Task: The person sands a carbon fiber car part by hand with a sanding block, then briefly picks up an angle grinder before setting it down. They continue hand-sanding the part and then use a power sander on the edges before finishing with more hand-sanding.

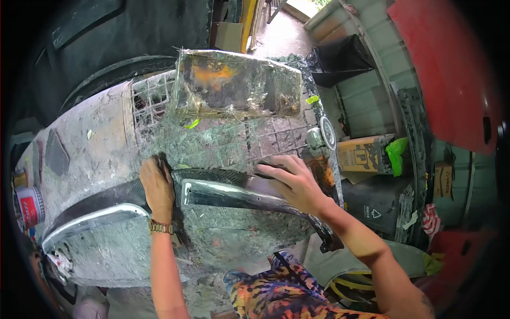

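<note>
A long, curved car body part in dark woven carbon fibre [98,204] lies across the worktable, with pale edges along its near side. My left hand [158,186], a metal-band watch [161,227] on its wrist, is closed over the middle of this part, fingers curled down past its far edge. Farther right, my right hand [298,183] has its fingers stretched out and spread, overlapping the part's right section in this view. Between the hands runs a long recessed channel [228,198] with whitish edges. The part's right end reaches a dark bracket-like tip [332,243].
Stained worktable [106,122] carries a resin-smeared clear sheet box [239,85], a round dial [328,133] and green scraps [192,124]. A tub with a red label [30,207] stands left. Right are a cardboard box [364,154], a black bin [372,207] and a red panel [451,69].
</note>
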`<state>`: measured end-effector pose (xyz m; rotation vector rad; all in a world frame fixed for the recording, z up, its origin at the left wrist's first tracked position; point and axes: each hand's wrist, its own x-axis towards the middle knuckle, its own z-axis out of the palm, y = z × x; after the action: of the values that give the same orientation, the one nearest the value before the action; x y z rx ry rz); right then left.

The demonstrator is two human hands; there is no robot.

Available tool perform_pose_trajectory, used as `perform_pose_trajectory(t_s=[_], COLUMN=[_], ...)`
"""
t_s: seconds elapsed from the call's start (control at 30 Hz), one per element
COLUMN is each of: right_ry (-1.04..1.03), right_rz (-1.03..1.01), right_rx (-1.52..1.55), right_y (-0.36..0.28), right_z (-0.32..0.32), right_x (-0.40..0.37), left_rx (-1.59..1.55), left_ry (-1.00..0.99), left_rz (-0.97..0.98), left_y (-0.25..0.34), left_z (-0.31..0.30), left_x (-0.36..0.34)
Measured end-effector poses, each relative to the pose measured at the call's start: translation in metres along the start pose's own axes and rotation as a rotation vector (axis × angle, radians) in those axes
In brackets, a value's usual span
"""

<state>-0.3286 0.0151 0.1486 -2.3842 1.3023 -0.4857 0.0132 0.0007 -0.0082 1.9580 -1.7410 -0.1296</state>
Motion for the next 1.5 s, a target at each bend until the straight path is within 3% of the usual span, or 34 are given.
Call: perform_pose_trajectory(t_s=[0.1,0.33,0.47,0.53,0.67,0.73,0.8,0.93,1.0,1.07,1.2,1.37,1.5], right_ry=[-0.054,-0.088,-0.101,-0.207,-0.133,-0.117,-0.245,-0.168,-0.121,-0.208,-0.184,-0.271,-0.289], right_rz=[-0.001,-0.260,-0.212,-0.197,-0.186,-0.197,-0.150,-0.168,-0.196,-0.173,-0.160,-0.191,-0.203], right_rx=[-0.057,-0.184,-0.194,-0.166,-0.154,-0.131,-0.086,-0.158,-0.137,-0.101,-0.167,-0.090,-0.074], right_y=[0.003,0.012,0.008,0.006,0.016,0.009,0.000,0.016,0.011,0.000,0.019,-0.002,0.019], right_z=[0.008,0.055,0.060,0.057,0.052,0.059,0.054,0.043,0.060,0.060,0.034,0.071,0.038], right_x=[-0.023,-0.049,-0.038,-0.029,-0.062,-0.040,-0.027,-0.064,-0.041,-0.019,-0.069,-0.007,-0.056], left_rx=[0.022,0.052,0.007,-0.041,0.005,-0.021,-0.012,-0.022,-0.012,-0.008,-0.019,-0.001,-0.015], left_ry=[-0.020,0.002,0.008,-0.008,0.011,0.027,0.017,0.009,-0.006,-0.007,-0.025,-0.013,-0.020], left_rz=[0.003,-0.027,-0.006,-0.033,-0.007,0.013,0.009,-0.009,-0.016,-0.023,-0.027,-0.022,-0.041], left_y=[0.006,0.001,0.003,0.003,0.002,0.001,0.000,-0.001,-0.002,-0.001,-0.001,0.001,0.001], left_z=[-0.005,0.001,-0.004,-0.002,-0.001,-0.001,-0.001,0.000,0.000,0.001,0.000,0.001,-0.003], left_x=[0.001,0.004,0.003,-0.001,0.004,0.001,-0.001,0.000,-0.001,0.000,0.002,0.000,0.002])
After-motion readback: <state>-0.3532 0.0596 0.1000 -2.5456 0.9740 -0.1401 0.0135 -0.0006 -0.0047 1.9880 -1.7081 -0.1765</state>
